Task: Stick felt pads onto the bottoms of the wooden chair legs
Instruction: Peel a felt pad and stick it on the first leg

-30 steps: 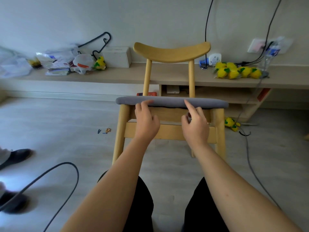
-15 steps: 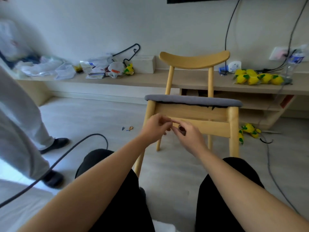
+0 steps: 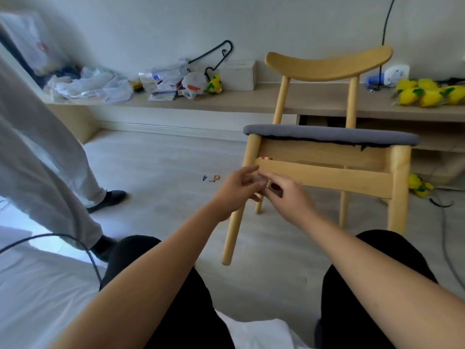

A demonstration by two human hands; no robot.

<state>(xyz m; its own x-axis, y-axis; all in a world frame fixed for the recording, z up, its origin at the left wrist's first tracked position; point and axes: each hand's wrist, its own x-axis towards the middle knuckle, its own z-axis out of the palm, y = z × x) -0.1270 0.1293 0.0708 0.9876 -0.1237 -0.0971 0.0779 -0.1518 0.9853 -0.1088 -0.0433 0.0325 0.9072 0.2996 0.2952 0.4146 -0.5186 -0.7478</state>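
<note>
On the pale floor [image 3: 163,157] a wooden chair [image 3: 327,176] is stood upright. A felt pad [image 3: 275,189] is pinched by the right hand [image 3: 293,201] — the left hand's [image 3: 234,193] grip is unclear.

Right hand [image 3: 289,197] pinches a small dark felt pad [image 3: 275,188], left hand [image 3: 236,190] fingertips right up against it, can't tell if they grip. Both sit just in front of the wooden chair [image 3: 324,177], upright on the floor [image 3: 163,157].
</note>
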